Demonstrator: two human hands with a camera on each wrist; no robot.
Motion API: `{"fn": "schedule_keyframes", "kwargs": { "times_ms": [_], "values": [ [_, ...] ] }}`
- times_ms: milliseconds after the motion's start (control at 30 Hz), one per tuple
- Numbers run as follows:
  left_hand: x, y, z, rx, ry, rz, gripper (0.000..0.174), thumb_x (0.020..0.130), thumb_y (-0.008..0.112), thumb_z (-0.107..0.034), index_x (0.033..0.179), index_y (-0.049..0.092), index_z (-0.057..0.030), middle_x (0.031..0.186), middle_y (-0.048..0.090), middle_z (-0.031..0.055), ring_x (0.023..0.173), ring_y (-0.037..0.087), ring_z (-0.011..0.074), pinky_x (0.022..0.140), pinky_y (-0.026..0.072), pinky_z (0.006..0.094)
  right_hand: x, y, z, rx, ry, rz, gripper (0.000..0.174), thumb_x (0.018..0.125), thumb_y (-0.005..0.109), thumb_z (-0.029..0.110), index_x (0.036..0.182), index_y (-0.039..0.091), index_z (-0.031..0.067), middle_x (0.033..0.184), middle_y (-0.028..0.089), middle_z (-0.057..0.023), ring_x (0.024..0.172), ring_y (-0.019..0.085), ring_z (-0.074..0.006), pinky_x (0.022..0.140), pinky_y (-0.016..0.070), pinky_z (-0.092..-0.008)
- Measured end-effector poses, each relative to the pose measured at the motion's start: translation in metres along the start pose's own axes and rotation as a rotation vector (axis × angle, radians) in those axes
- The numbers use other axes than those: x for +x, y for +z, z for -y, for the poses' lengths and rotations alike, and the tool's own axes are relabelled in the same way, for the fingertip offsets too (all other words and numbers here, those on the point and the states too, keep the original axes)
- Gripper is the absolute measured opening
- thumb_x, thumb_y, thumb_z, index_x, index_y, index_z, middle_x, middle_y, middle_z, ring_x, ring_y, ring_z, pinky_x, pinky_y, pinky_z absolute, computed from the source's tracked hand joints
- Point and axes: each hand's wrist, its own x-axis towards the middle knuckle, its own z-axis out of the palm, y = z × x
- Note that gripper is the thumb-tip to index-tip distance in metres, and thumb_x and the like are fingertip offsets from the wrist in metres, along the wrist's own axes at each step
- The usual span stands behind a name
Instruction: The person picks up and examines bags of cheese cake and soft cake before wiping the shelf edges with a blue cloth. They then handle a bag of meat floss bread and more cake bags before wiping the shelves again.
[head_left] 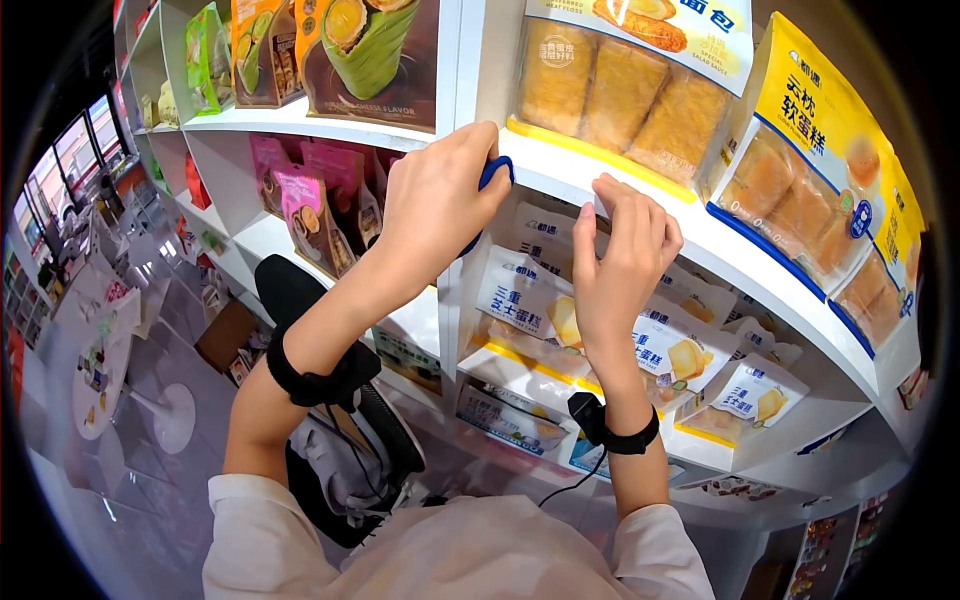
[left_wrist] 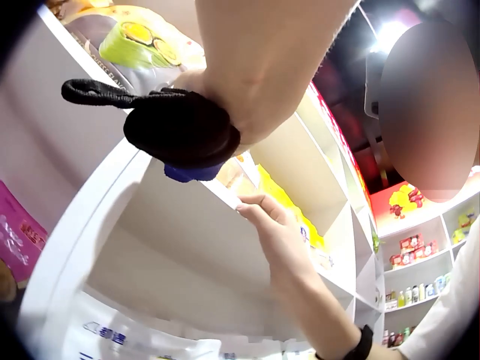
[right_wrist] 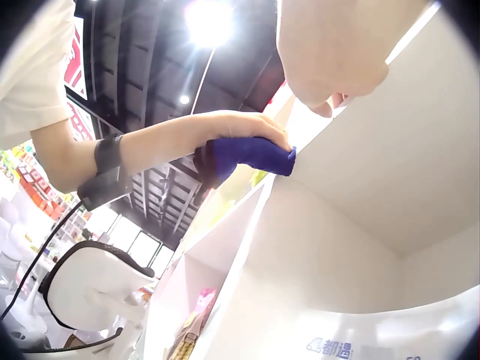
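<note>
My left hand [head_left: 440,200] grips a folded blue cloth [head_left: 497,174] at the white upright between two shelf bays. In the right wrist view the cloth [right_wrist: 259,155] lies under the left fingers, along the shelf's front edge. My right hand [head_left: 625,265] is raised farther right, its fingers loosely bent with nothing in them. Its fingertips are right at the front edge of the upper shelf [head_left: 560,165]. Just above that edge stands a clear-fronted pack of bread [head_left: 630,90]. Below my right hand are white cake bags [head_left: 525,290] on the lower shelf.
Yellow-and-white cake packs [head_left: 800,170] stand on the upper shelf to the right. On the left bay are brown snack bags [head_left: 370,70] and pink pouches [head_left: 315,210]. A grey-and-black chair [head_left: 350,450] is close below my left arm. A round white table [head_left: 95,370] stands farther left.
</note>
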Motion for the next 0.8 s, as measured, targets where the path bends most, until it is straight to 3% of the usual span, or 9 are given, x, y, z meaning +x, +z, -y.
{"fn": "schedule_keyframes", "kwargs": {
  "times_ms": [167,267,433,533,667,800],
  "values": [
    [-0.001,-0.004,0.015,-0.017,-0.057,0.0,0.017,0.078,0.061,-0.019,0.079,0.054,-0.0025,0.074,0.062,0.0145,0.068,0.061,0.0328,0.06,0.0476,0.0408,0.001,-0.003,0.001,0.004,-0.014,0.003,0.017,0.079,0.061,0.009,0.095,0.06,0.0035,0.1,0.063,-0.0059,0.097,0.056,-0.0207,0.091,0.0327,-0.0352],
    [-0.002,-0.006,0.017,-0.118,-0.138,0.017,0.023,0.08,0.063,-0.022,0.082,0.055,-0.0003,0.069,0.061,0.0146,0.063,0.06,0.0278,0.061,0.0465,0.0348,0.001,-0.003,0.0,-0.008,-0.013,0.012,0.018,0.079,0.06,0.009,0.096,0.06,0.0035,0.1,0.063,-0.0061,0.096,0.056,-0.0207,0.092,0.0327,-0.0352],
    [-0.02,-0.007,0.019,-0.151,-0.254,0.015,0.021,0.08,0.064,-0.019,0.08,0.057,0.0013,0.068,0.061,0.0139,0.062,0.06,0.0233,0.061,0.0474,0.032,0.0,-0.002,-0.001,-0.026,-0.011,0.006,0.019,0.078,0.061,0.01,0.096,0.06,0.0038,0.101,0.063,-0.0065,0.097,0.056,-0.0208,0.093,0.0327,-0.0354],
    [-0.028,-0.002,0.029,-0.226,-0.289,-0.05,0.022,0.08,0.062,-0.021,0.08,0.055,0.0001,0.072,0.06,0.0153,0.066,0.06,0.0313,0.063,0.0473,0.039,-0.001,0.002,-0.002,-0.04,-0.03,-0.022,0.02,0.077,0.062,0.01,0.096,0.061,0.0038,0.102,0.064,-0.0062,0.098,0.056,-0.0206,0.092,0.0328,-0.0353],
    [-0.028,-0.008,0.023,-0.281,-0.331,-0.189,0.02,0.082,0.061,-0.018,0.081,0.055,0.0007,0.073,0.06,0.0148,0.065,0.06,0.029,0.063,0.0468,0.0369,-0.004,0.007,-0.005,-0.047,-0.051,-0.057,0.021,0.076,0.063,0.009,0.096,0.061,0.0043,0.102,0.064,-0.0056,0.098,0.056,-0.0206,0.092,0.0331,-0.0357],
    [-0.025,-0.006,0.017,-0.237,-0.233,-0.358,0.017,0.084,0.061,-0.017,0.084,0.055,-0.0009,0.077,0.06,0.014,0.066,0.06,0.03,0.06,0.0468,0.0372,-0.004,0.008,-0.005,-0.052,-0.052,-0.057,0.023,0.076,0.063,0.009,0.098,0.061,0.0044,0.103,0.063,-0.0055,0.098,0.056,-0.0208,0.092,0.0332,-0.036]
  ]
}}
